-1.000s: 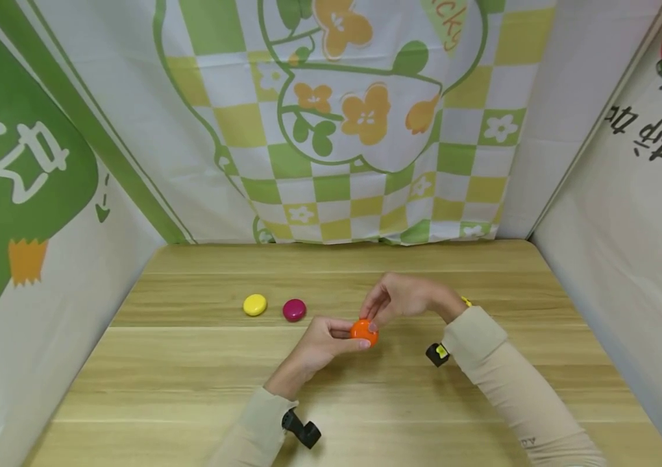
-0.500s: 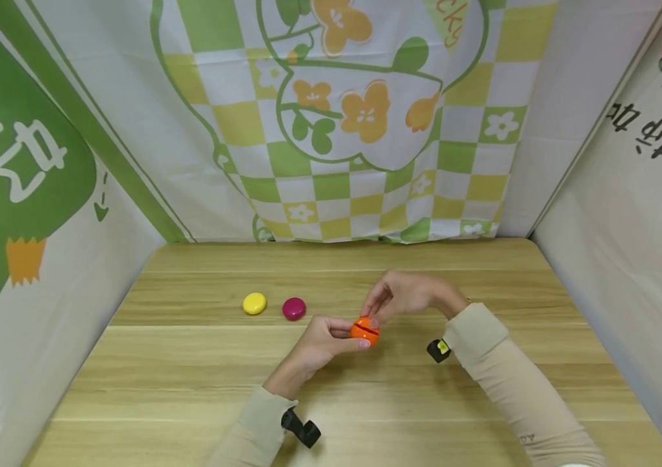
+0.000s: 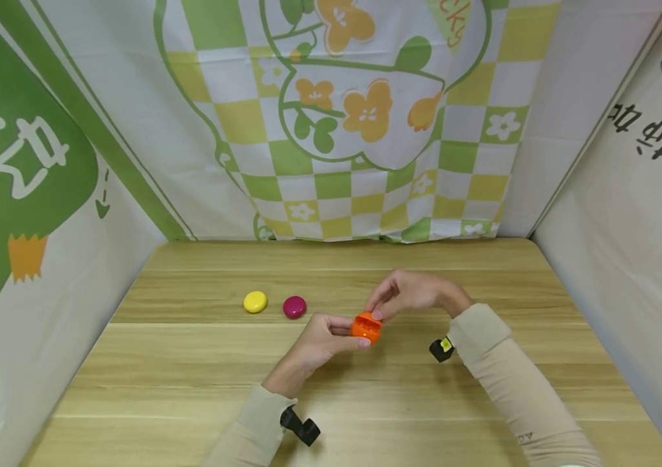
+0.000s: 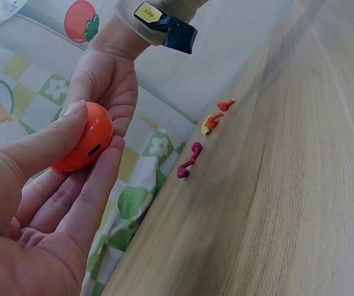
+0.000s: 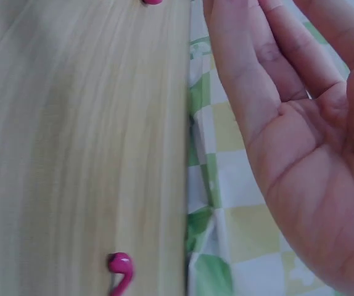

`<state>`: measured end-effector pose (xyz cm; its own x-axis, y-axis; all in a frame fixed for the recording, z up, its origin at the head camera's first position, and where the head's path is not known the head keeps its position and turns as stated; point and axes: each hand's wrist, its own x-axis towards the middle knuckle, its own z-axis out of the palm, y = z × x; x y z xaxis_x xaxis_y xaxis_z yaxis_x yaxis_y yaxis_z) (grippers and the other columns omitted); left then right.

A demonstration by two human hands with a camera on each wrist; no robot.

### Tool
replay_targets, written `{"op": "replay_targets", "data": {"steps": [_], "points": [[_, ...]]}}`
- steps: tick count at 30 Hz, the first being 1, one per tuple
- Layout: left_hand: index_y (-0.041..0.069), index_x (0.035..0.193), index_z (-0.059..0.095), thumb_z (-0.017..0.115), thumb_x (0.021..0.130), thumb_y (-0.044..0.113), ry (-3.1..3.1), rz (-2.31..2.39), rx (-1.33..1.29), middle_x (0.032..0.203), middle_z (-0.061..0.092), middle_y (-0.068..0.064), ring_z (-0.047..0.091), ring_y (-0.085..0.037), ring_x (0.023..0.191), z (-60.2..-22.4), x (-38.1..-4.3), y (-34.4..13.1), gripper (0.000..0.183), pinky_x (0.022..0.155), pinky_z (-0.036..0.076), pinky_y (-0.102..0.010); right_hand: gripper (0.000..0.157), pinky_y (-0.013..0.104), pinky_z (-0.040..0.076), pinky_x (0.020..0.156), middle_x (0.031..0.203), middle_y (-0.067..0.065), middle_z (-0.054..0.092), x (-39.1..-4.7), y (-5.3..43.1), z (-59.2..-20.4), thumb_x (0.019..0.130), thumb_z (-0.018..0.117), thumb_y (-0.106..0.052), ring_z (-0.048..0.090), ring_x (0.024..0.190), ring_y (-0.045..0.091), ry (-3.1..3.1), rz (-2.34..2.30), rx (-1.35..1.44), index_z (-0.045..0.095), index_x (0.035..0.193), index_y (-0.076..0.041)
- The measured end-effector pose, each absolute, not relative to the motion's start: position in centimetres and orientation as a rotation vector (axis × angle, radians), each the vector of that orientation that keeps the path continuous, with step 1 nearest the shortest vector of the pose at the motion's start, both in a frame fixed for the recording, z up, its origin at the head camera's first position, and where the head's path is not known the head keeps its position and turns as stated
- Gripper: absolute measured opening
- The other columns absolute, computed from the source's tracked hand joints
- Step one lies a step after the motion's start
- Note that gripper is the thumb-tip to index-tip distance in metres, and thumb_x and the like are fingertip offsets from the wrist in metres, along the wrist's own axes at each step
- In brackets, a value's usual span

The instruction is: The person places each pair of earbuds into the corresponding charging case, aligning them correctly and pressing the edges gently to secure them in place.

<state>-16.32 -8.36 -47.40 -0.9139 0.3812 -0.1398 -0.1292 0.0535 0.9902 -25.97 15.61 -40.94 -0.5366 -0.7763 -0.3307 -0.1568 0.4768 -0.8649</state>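
An orange earbud case (image 3: 365,332) is held above the table with its lid raised and its inside showing in the head view. My left hand (image 3: 320,342) grips the body of the case between thumb and fingers. In the left wrist view a small port slot shows on the underside of the orange case (image 4: 92,139). At the lid, my right hand (image 3: 409,295) pinches with thumb and fingertips; in the right wrist view its palm (image 5: 312,166) shows but the case is out of sight. On the table lie a yellow round case (image 3: 255,301) and a magenta round case (image 3: 294,307).
Magenta earbuds (image 4: 195,148) and orange earbuds (image 4: 225,105) lie on the wooden table (image 3: 191,383), with something yellow (image 4: 205,129) beside them. The right wrist view shows a magenta earbud (image 5: 121,264). A patterned cloth (image 3: 331,188) hangs behind the table's far edge.
The orange case was closed, then showed a thin dark gap, and now its lid stands raised. My right hand has moved slightly up and right; my left hand stays in place.
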Motion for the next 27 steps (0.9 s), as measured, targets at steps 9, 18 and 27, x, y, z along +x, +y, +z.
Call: {"op": "replay_targets", "data": {"steps": [9,18,27], "points": [[-0.005,0.119,0.077,0.088,0.087,0.009,1.974,1.956,0.242,0.114,0.079,-0.02,0.079,-0.016,0.099,-47.3,-16.2,-8.1,0.037,0.09,0.062,-0.027,0.032,0.05,0.06,0.102,0.115,0.009,0.08,-25.9,16.3,-42.5,0.101,0.075,-0.021,0.076,0.1,0.019,1.909,-1.184,-0.674,0.076,0.123,0.001],[-0.005,0.117,0.078,0.089,0.086,0.01,1.985,1.974,0.228,0.114,0.079,-0.02,0.079,-0.017,0.099,-47.6,-16.3,-8.0,0.036,0.091,0.062,-0.028,0.03,0.034,0.064,0.092,0.111,0.009,0.081,-25.4,16.6,-43.1,0.103,0.07,-0.018,0.076,0.093,0.015,1.869,-1.263,-0.633,0.075,0.123,0.004],[-0.006,0.115,0.078,0.088,0.086,0.007,2.002,1.974,0.223,0.114,0.08,-0.02,0.078,-0.014,0.096,-47.8,-16.3,-7.8,0.034,0.087,0.062,-0.026,0.026,0.037,0.065,0.089,0.1,0.007,0.082,-25.2,16.5,-43.1,0.104,0.068,-0.015,0.076,0.087,0.014,1.876,-1.272,-0.642,0.076,0.119,0.005]]}}
